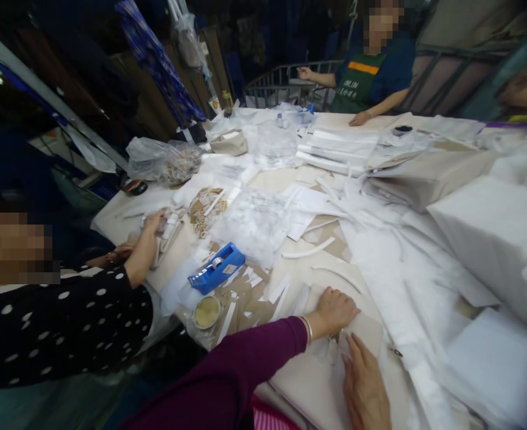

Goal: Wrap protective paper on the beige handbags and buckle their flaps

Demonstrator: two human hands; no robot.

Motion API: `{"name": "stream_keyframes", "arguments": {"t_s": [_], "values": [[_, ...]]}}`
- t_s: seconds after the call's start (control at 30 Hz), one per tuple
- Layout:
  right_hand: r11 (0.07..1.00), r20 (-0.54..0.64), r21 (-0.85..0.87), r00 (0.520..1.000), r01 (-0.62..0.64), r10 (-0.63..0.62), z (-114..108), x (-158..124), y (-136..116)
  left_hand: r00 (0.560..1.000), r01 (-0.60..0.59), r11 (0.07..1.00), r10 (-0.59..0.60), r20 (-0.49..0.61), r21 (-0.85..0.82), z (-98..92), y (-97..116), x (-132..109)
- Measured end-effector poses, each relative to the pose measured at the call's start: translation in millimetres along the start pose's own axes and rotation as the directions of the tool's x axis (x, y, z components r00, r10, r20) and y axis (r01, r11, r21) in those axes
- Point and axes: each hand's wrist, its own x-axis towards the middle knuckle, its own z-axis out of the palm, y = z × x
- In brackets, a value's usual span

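Head view: the left hand (335,310) rested on a white sheet (305,382) at the near tabletop (111,224) edge, fingers curled, grip impossible to tell. The right hand (365,385) lay flat beside it, fingers outstretched.

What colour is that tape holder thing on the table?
The tape holder is bright blue; the head view shows it clearly.

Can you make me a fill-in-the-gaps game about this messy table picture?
1. The tape dispenser is ___ in colour.
2. The left hand comes out of a ___ sleeve.
3. The black top on the co-worker at the left has white ___ on it.
4. The apron worn at the far end is ___ with an orange stripe.

Missing words: blue, purple, dots, green.
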Motion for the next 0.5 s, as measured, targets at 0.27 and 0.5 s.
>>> {"name": "stream_keyframes", "arguments": {"t_s": [0.27, 0.5], "values": [[0.991, 0.05, -0.113, 0.995, -0.078, 0.084, 17.1, 23.1, 0.1, 0.998, 0.056, 0.998, -0.056, 0.019, 0.002, -1.4, -0.6, 5.8], [0.964, 0.222, -0.195, 0.949, -0.183, 0.225, 5.0, 32.8, -16.3, 0.988, -0.043, 0.991, 0.023, 0.153, 0.128, -19.4, 5.2, 18.0]]}}
